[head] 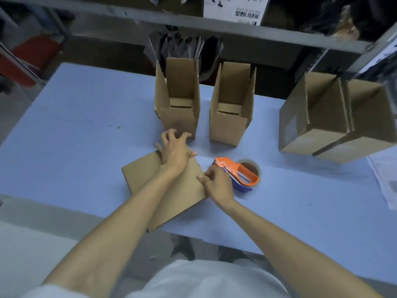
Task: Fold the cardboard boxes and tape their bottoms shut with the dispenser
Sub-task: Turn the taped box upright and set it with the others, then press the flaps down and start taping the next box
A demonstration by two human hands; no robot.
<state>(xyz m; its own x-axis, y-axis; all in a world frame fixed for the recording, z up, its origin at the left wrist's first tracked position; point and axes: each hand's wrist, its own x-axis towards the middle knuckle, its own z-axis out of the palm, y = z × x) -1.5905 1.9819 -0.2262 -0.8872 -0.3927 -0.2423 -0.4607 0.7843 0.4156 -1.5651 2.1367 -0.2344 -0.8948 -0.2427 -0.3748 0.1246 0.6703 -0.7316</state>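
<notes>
A flattened cardboard box (141,175) lies on the blue table (75,125) near its front edge. My left hand (174,149) hovers over the box's far edge with its fingers spread and bent, holding nothing; its forearm crosses the cardboard. My right hand (217,183) pinches the flat box's right edge. Just right of that hand sits the orange tape dispenser (238,171) with a brown tape roll. Two folded boxes stand upright behind, the left box (178,117) just beyond my left fingers and the right box (229,125) beside it, both with top flaps open.
A larger cardboard box (322,130) lies tipped on the table's right side. Printed paper (384,179) lies at the right edge. A grey metal shelf rail (236,29) runs across above the table's back, with dark bags hanging below it.
</notes>
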